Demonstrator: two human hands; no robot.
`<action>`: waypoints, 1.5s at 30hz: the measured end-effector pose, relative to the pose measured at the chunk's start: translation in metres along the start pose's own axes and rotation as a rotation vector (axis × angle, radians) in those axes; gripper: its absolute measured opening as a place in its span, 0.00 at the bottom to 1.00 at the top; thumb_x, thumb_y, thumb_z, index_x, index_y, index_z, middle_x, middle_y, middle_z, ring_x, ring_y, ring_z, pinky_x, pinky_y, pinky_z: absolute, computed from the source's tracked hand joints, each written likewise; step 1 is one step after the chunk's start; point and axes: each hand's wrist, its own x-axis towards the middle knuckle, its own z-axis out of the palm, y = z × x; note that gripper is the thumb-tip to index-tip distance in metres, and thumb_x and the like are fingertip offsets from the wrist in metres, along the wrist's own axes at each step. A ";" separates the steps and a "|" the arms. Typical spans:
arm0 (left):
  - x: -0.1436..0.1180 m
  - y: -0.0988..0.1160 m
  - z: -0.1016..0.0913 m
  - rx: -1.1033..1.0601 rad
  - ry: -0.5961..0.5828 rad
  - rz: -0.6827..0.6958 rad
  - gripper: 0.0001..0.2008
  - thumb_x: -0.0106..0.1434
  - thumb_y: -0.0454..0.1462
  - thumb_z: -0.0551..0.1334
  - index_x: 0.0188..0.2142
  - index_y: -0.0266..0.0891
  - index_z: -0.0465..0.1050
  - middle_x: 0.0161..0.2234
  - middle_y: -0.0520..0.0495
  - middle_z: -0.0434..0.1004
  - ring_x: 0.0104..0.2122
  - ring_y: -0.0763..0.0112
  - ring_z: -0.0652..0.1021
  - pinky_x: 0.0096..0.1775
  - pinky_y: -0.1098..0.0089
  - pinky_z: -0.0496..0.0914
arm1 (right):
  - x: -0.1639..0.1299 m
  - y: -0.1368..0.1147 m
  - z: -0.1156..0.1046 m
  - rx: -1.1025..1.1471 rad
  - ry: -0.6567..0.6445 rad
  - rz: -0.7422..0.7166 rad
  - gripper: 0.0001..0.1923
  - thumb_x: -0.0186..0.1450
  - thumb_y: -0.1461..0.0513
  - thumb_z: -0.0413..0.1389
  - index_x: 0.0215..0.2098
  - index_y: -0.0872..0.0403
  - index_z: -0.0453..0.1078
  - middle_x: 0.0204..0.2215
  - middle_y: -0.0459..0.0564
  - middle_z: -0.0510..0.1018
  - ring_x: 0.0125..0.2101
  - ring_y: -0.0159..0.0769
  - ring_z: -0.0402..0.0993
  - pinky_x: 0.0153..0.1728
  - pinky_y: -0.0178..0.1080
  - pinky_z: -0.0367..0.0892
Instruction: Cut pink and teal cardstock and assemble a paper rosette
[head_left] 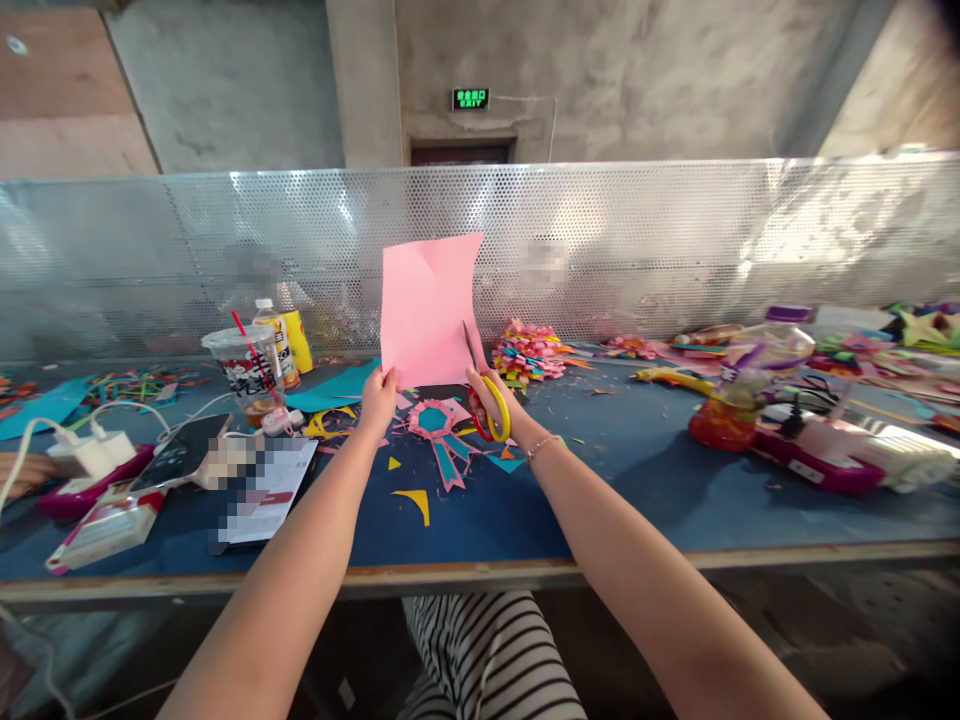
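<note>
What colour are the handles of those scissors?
Yellow, red inside; the scissors show in the head view.

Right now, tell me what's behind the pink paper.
Behind the pink paper, held up by the left hand, stands the perforated metal screen. The stretch of screen and table directly behind the sheet is hidden.

Craft workshop: long blue workbench point(637, 470) littered with paper scraps point(414, 497), perforated metal divider point(675, 240), bare concrete walls point(637, 70), green exit sign point(470, 98) over door.
</note>
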 end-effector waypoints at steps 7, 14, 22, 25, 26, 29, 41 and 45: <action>-0.001 0.000 0.002 0.033 -0.079 -0.004 0.16 0.59 0.46 0.52 0.28 0.36 0.68 0.20 0.50 0.67 0.23 0.71 0.69 0.28 0.71 0.63 | -0.003 -0.006 -0.008 0.218 -0.189 0.183 0.28 0.59 0.40 0.42 0.16 0.53 0.51 0.08 0.42 0.56 0.09 0.24 0.52 0.08 0.30 0.49; -0.001 0.000 0.003 0.055 -0.134 0.013 0.16 0.59 0.44 0.51 0.34 0.35 0.69 0.25 0.48 0.72 0.28 0.69 0.72 0.31 0.72 0.64 | 0.001 -0.002 -0.006 0.284 -0.117 0.163 0.29 0.58 0.40 0.44 0.15 0.53 0.52 0.08 0.42 0.57 0.09 0.23 0.52 0.08 0.29 0.50; -0.001 0.002 0.003 0.080 -0.138 0.002 0.16 0.60 0.44 0.51 0.34 0.35 0.70 0.26 0.47 0.73 0.30 0.68 0.73 0.33 0.71 0.65 | 0.001 -0.001 -0.001 0.119 -0.063 0.130 0.31 0.62 0.42 0.39 0.12 0.54 0.53 0.05 0.45 0.58 0.08 0.24 0.54 0.09 0.29 0.50; -0.001 0.002 0.003 0.084 -0.144 -0.004 0.16 0.60 0.44 0.51 0.35 0.35 0.70 0.26 0.46 0.73 0.31 0.67 0.73 0.33 0.71 0.65 | 0.001 -0.001 0.000 0.137 -0.069 0.144 0.32 0.61 0.40 0.39 0.12 0.54 0.53 0.05 0.45 0.58 0.07 0.24 0.53 0.08 0.29 0.50; -0.001 0.002 0.003 0.084 -0.145 -0.008 0.16 0.60 0.44 0.51 0.35 0.35 0.70 0.26 0.46 0.73 0.31 0.67 0.73 0.33 0.71 0.65 | 0.001 -0.001 0.000 0.157 -0.071 0.152 0.31 0.60 0.40 0.39 0.12 0.54 0.53 0.05 0.44 0.57 0.07 0.24 0.53 0.08 0.29 0.50; -0.001 0.002 0.003 0.080 -0.152 -0.007 0.16 0.60 0.45 0.50 0.35 0.35 0.69 0.26 0.46 0.73 0.31 0.68 0.73 0.32 0.71 0.64 | 0.000 -0.003 0.000 0.269 -0.083 0.204 0.31 0.58 0.38 0.40 0.13 0.53 0.51 0.06 0.43 0.55 0.08 0.24 0.52 0.08 0.30 0.49; -0.005 0.015 0.002 0.093 -0.227 0.018 0.12 0.59 0.41 0.51 0.28 0.36 0.66 0.20 0.50 0.66 0.24 0.71 0.69 0.29 0.72 0.61 | 0.013 0.014 -0.007 0.450 -0.141 0.218 0.30 0.54 0.36 0.44 0.20 0.53 0.58 0.10 0.43 0.58 0.10 0.27 0.54 0.10 0.32 0.54; -0.005 0.013 0.003 0.078 -0.214 0.010 0.12 0.59 0.42 0.51 0.26 0.37 0.65 0.19 0.52 0.65 0.23 0.72 0.68 0.28 0.73 0.61 | 0.012 0.013 -0.007 0.352 -0.039 0.179 0.28 0.54 0.37 0.46 0.19 0.53 0.56 0.10 0.42 0.58 0.11 0.26 0.54 0.10 0.31 0.52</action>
